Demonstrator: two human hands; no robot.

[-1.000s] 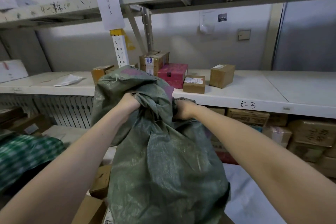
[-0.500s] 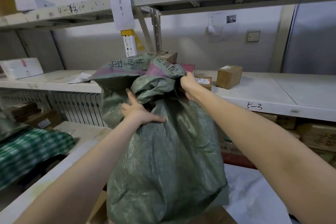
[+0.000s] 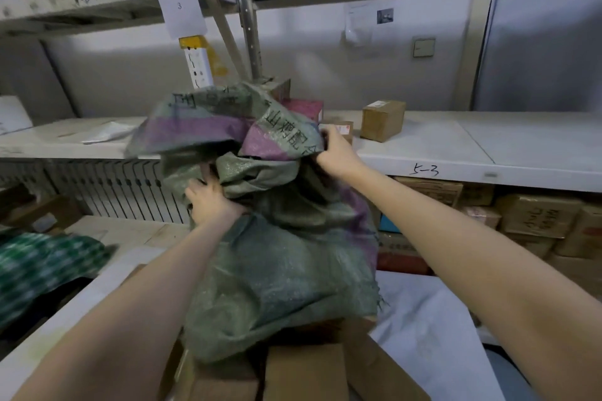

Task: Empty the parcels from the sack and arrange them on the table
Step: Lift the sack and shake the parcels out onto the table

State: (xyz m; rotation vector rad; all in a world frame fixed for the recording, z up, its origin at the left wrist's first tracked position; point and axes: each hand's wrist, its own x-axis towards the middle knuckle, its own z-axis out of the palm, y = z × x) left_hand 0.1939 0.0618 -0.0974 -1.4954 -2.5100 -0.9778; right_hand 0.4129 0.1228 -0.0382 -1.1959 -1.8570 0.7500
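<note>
Head view: we find the sack standing upright at centre frame. Its base rests on loose cartons rather than on a flat surface, and its purple-banded mouth is folded over at the top, level with the shelf behind it. No parcels are visible; the contents are hidden by the cloth.

Risks noted:
- The footing is uneven. We judge that a hard pull at the mouth could tip the sack sideways off the cartons.
- The body looks full and slack. If the mouth opens while the sack leans, parcels could pour out uncontrolled and drop into the gap below the shelf edge.
- The pink box and the brown box sit on the shelf close behind the mouth. A swinging flap or a sudden spill could knock them.
- The woven cloth appears slippery, so either grip may slide under load.

Fingers:
- Left hand: fingers curled into a bunched fold just below the mouth, clamped on the cloth.
- Right hand: fingers closed on the right edge of the folded mouth, pinching the banded hem. It sits just in front of a small labelled box, and we cannot tell whether it touches that box.
</note>
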